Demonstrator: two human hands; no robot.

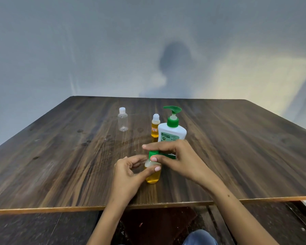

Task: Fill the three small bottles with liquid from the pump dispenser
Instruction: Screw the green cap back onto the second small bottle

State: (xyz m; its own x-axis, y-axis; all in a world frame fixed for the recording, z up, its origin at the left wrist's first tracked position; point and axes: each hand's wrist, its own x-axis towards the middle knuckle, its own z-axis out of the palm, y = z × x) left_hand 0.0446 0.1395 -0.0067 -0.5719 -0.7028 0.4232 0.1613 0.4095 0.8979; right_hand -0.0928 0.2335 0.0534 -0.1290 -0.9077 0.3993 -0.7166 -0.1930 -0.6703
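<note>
Wooden table (60, 156): pump dispenser (172, 131) labelled "ORIGINAL".

Both hands (131, 172) hold one bottle (153, 175) (perhaps capping).

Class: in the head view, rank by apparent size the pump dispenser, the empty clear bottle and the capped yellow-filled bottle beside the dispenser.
1. Pump dispenser, clearly largest.
2-3. Empty clear bottle and capped yellow-filled bottle: they look alike, so no ranking.

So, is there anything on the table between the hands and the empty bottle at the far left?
Nothing visible. Bare table lies between the left hand and the empty bottle; the capped yellow bottle and pump dispenser stand off to the right.
</note>
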